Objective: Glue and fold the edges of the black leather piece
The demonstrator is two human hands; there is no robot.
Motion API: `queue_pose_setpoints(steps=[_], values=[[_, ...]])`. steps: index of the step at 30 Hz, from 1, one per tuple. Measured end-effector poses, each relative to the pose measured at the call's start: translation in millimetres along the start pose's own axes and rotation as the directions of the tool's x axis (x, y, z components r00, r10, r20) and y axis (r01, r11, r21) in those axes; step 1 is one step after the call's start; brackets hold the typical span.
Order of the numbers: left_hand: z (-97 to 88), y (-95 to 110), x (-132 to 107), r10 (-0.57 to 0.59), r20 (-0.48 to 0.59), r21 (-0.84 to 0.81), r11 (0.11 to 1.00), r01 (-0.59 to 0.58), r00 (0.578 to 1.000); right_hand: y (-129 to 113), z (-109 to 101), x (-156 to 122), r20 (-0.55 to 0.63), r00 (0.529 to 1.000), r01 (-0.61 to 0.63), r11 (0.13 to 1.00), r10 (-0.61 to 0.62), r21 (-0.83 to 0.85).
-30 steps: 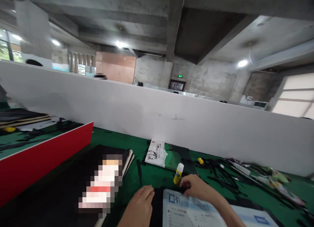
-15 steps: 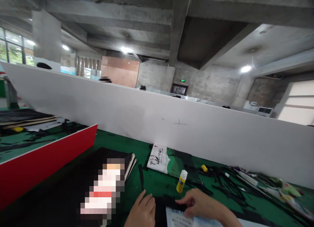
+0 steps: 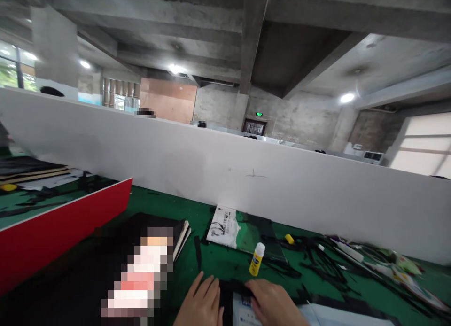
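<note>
My left hand (image 3: 200, 302) lies flat with its fingers stretched out on the green mat, touching the left side of a black sheet (image 3: 229, 288). My right hand (image 3: 273, 302) rests palm down, fingers together, on a white printed page (image 3: 246, 316) that lies over the black sheet at the bottom edge of the view. A yellow glue stick with a white cap (image 3: 257, 259) stands upright just beyond both hands.
A white partition wall (image 3: 246, 185) runs across the desk's far side. A red divider (image 3: 63, 227) stands at the left. A green and white book (image 3: 243, 232) lies ahead, a black stack (image 3: 116, 241) at the left. Black paper scraps and pens (image 3: 338, 260) litter the right side.
My right hand slid left and lower on the page, closer to the left hand. The view tilted up, so less of the page shows.
</note>
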State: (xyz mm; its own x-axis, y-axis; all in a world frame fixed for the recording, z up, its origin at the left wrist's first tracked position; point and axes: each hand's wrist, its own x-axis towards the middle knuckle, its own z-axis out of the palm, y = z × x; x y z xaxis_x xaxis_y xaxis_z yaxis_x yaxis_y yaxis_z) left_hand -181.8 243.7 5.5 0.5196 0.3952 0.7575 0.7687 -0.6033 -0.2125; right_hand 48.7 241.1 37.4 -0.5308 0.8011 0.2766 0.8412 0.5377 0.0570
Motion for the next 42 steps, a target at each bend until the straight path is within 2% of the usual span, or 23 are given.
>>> queue_pose_setpoints(steps=[4,8,10,15,19,22,26,31,35,42], values=[[-24.6,-4,13,0.104,0.104,0.053,0.993,-0.11,0.989,0,19,-8,-0.085,0.99,0.099,0.984,-0.113,-0.147],[-47.6,-7,29,0.243,0.182,0.004,0.969,-0.248,0.953,-4,17,-13,-0.14,0.976,0.138,0.97,-0.167,-0.198],[-52.1,-5,33,0.266,0.198,-0.039,0.964,-0.263,0.943,-8,13,-14,-0.148,0.972,0.15,0.967,-0.182,-0.204],[-53.0,-1,32,0.206,0.27,-0.092,0.978,-0.187,0.941,-12,3,-16,-0.116,0.976,0.157,0.961,-0.187,-0.229],[-55.9,-2,32,0.219,0.267,-0.118,0.974,-0.194,0.938,-12,1,-18,-0.073,0.985,0.139,0.967,-0.157,-0.212],[-57.5,-3,34,0.231,0.269,-0.132,0.97,-0.202,0.935,-9,2,-18,-0.114,0.978,0.149,0.97,-0.173,-0.192],[-57.4,-2,35,0.262,0.32,-0.124,0.964,-0.234,0.91,-8,3,-16,-0.186,0.962,0.165,0.968,-0.2,-0.189],[-56.4,3,35,0.221,0.413,-0.137,0.974,-0.18,0.883,-12,-5,-14,-0.21,0.961,0.143,0.973,-0.181,-0.183],[-54.2,4,33,0.202,0.442,-0.148,0.977,-0.151,0.874,-15,-6,-14,-0.262,0.949,0.151,0.983,-0.174,-0.107],[-47.4,5,28,0.207,0.432,-0.15,0.976,-0.156,0.878,-15,-1,-17,-0.243,0.943,0.229,0.973,-0.228,-0.023]])
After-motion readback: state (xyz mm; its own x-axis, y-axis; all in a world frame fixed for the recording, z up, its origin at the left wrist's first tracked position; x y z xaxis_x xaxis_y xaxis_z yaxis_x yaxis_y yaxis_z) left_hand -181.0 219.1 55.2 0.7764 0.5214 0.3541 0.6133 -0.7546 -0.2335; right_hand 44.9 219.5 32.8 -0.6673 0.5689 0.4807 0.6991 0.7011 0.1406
